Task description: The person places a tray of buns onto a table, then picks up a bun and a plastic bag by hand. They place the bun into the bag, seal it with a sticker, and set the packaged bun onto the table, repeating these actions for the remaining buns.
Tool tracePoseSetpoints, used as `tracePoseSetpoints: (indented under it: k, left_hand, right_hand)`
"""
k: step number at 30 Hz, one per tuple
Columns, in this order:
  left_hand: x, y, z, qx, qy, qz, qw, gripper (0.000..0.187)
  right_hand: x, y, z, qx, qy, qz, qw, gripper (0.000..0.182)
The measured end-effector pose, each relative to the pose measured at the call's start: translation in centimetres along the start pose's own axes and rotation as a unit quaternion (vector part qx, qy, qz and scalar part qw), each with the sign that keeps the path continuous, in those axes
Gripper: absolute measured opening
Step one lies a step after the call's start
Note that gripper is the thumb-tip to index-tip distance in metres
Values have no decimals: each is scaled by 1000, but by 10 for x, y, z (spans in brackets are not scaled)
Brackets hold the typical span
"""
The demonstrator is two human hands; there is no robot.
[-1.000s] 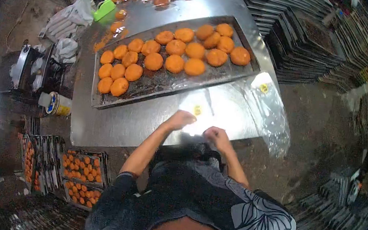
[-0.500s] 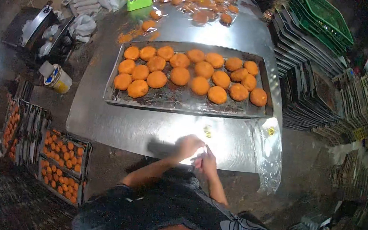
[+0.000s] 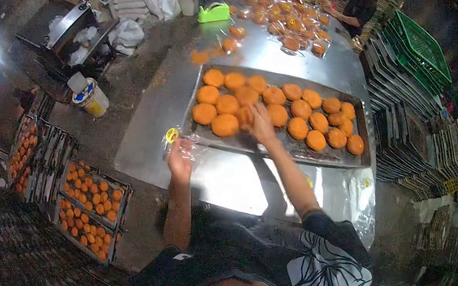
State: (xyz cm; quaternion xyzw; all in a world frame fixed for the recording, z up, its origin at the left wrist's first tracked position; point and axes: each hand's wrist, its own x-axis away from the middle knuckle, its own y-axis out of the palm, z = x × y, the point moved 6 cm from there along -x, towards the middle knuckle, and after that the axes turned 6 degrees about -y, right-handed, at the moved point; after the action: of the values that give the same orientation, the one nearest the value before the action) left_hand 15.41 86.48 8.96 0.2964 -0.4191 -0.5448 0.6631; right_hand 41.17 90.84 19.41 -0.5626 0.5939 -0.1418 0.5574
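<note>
A bun (image 3: 244,117) lies in the tray (image 3: 319,158), at its near edge in the left half; it is round, so no long axis is given by it, while the tray's long side runs left to right across the bench (image 3: 141,149). The right hand (image 3: 262,122) is nearer: its bent fingers are placed against the bun, but whether it is gripped cannot be told. By the left hand (image 3: 180,158), nearer to the body and left of the bun, a clear bag (image 3: 172,135) is held in partly curled fingers. Half a second ago, both hands were together at the near bench edge; now they are apart.
</note>
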Motion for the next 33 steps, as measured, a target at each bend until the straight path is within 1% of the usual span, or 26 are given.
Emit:
tracePoseSetpoints:
  k: [1, 2, 3, 5, 6, 7, 8, 9, 10, 11, 13, 14, 15, 16, 17, 18, 19, 21, 23, 24, 25, 26, 27, 29, 31, 33]
  left_hand:
    - [1, 1, 21, 2, 16, 39, 999, 18]
    - [-1, -1, 38, 4, 30, 79, 996, 17]
    - [-5, -5, 48, 0, 30, 75, 997, 17]
    - [-12, -18, 70, 48, 60, 112, 991, 17]
    - [-22, -35, 80, 58, 70, 63, 994, 20]
    - [-31, -47, 87, 55, 63, 58, 995, 20]
    - [-39, -61, 91, 93, 57, 105, 988, 22]
    - [-48, -67, 89, 131, 50, 151, 979, 24]
    - [-56, -65, 83, 139, 46, 152, 977, 28]
    - [-61, -50, 69, 136, 34, 147, 979, 28]
    - [-59, 19, 22, -16, -54, 17, 998, 31]
    - [-43, 60, 3, -42, -38, -13, 998, 36]
    - [-25, 94, -9, -67, -24, -45, 996, 40]
    - [-18, 101, -16, -78, -43, -54, 995, 40]
    - [-12, 115, -31, -56, -130, -125, 982, 43]
    - [-4, 132, -42, -30, -211, -194, 958, 46]
    - [7, 142, -51, -32, -219, -202, 954, 46]
    - [32, 150, -67, -15, -214, -133, 968, 47]
    - [8, 115, -95, -15, -226, -121, 967, 48]
    - [7, 115, -106, 103, -351, -257, 894, 47]
    - [14, 118, -100, 210, -458, -381, 775, 47]
    - [27, 119, -99, 14, -430, -331, 840, 47]
    - [46, 121, -101, -181, -380, -266, 868, 48]
    - [70, 100, -118, -237, -410, -307, 825, 51]
    - [89, 116, -118, -150, -492, -299, 804, 54]
    - [67, 112, -123, -120, -454, -251, 846, 59]
  right_hand:
    - [-6, 25, 19, 134, 7, -119, 984, 74]
    - [-4, 43, 35, 166, -28, -165, 972, 72]
    - [2, 58, 56, 166, -25, -160, 973, 72]
    - [11, 82, 89, 88, 79, -146, 982, 60]
    - [12, 74, 74, 90, 86, -141, 982, 60]
    - [24, 51, 53, -74, 198, -67, 975, 58]
    - [37, 35, 29, -234, 299, 13, 925, 57]
    - [37, 28, -4, -285, 239, 79, 925, 53]
    - [32, 7, -47, -107, 117, 113, 981, 50]
    - [36, 9, -70, -91, 47, 164, 981, 50]
    - [16, -8, -115, -78, -79, 168, 979, 64]
    - [5, -7, -118, -55, -58, 169, 982, 72]
    - [9, -17, -119, -45, -37, 176, 983, 72]
    - [14, -29, -118, -53, 19, 185, 981, 76]
    - [19, -41, -118, -61, 71, 195, 976, 80]
    - [30, -53, -128, -72, 65, 201, 975, 85]
    - [32, -52, -126, -63, 70, 208, 974, 85]
    - [34, -52, -111, -65, 163, 263, 949, 87]
    - [35, -52, -108, -53, 180, 252, 950, 81]
    - [40, -51, -108, -60, 164, 245, 954, 69]
    - [44, -47, -105, -70, 146, 241, 957, 57]
    - [53, -33, -78, -67, 215, 168, 960, 41]
    - [61, -23, -48, -62, 279, 92, 954, 28]
    - [31, -61, -10, 4, 254, 88, 963, 16]
    - [-23, -100, -22, 20, 143, 202, 969, 16]
    - [-49, -113, -29, -16, 133, 245, 960, 18]
